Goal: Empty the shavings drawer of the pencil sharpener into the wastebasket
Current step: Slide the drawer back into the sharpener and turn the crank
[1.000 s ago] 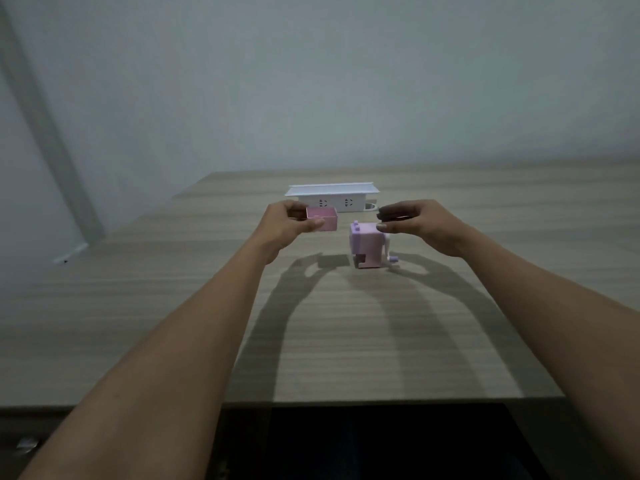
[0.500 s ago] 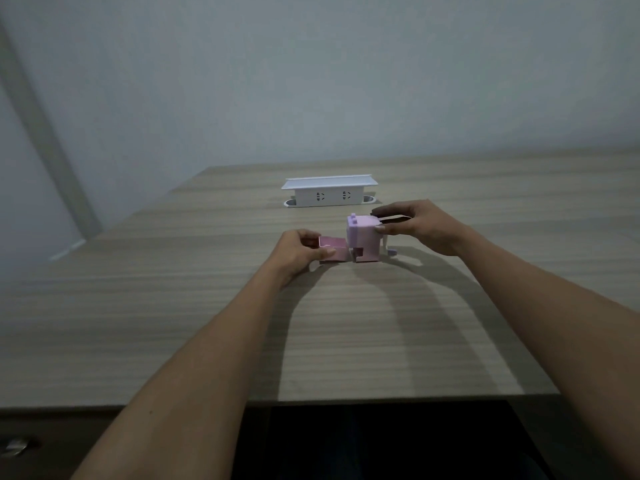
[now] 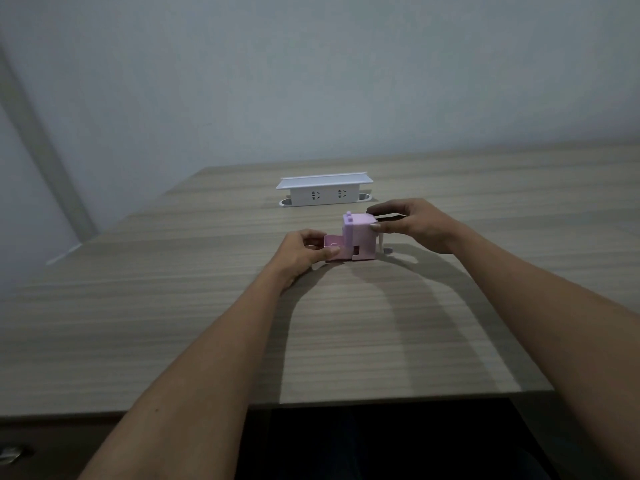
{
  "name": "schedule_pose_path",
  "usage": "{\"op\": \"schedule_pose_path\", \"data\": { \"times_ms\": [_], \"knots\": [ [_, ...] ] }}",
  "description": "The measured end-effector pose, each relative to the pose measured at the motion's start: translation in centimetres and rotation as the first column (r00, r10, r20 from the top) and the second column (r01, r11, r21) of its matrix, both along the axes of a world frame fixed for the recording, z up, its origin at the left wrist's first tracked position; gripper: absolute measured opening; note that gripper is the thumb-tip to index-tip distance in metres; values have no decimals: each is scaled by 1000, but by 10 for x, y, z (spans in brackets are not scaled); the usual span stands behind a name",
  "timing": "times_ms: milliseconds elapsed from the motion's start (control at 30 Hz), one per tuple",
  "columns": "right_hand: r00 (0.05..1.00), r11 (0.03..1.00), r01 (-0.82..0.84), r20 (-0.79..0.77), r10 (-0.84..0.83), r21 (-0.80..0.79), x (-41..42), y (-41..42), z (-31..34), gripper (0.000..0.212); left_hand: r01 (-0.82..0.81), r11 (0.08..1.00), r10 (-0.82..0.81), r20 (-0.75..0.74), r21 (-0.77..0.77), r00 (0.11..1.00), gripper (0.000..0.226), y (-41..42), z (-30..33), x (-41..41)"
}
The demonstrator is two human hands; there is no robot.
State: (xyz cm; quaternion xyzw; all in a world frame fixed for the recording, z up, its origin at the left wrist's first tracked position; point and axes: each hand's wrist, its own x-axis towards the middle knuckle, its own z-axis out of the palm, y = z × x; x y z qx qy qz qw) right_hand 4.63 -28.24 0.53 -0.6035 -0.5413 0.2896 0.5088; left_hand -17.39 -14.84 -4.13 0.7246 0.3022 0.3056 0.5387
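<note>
Grey walls back a wide wooden desk (image 3: 207, 323) that fills most of the head view. Far across it lies a white power strip (image 3: 323, 191), well apart from the work. No wastebasket shows anywhere.

Nearer, both bare forearms reach in. The right hand (image 3: 414, 223) grips the sharpener (image 3: 360, 237), a lilac box standing upright on the desk, fingers across its top and right side. The left hand (image 3: 301, 249) pinches the pink drawer (image 3: 334, 247) by its outer end, thumb on the near wall.

A second ago that drawer was clear of the sharpener, held up in the air to its left. Half a second ago it was down at desk level, its inner end at the slot. Now it sits partly inside the body, touching it, with its open top facing up; whether shavings remain in it I cannot tell.

By my reading, the tipping is done and the drawer is being refitted. What remains is a straight push home while the right hand braces the body against sliding.
</note>
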Motion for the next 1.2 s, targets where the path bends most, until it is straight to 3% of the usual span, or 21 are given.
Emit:
{"op": "schedule_pose_path", "data": {
  "times_ms": [467, 600, 733, 1200],
  "knots": [
    [994, 998, 13, -106, -6, 60, -7, 10, -15, 51, 59, 993, -50, -83, 101, 995, 61, -18, 6, 19],
    [996, 998, 40, -85, -37, 40, -7, 8, -22, 59, 38, 994, -37, -4, 100, 999, 64, -17, 9, 17],
    [995, 999, 12, -103, -8, 46, -5, 7, -33, 52, 48, 991, -53, 39, 121, 998, 51, -18, 16, 19],
    [996, 995, 56, -77, -50, 87, 48, 57, -1, 49, -2, 994, -7, 83, 106, 997, 53, 37, 47, 83]
  ]
}}
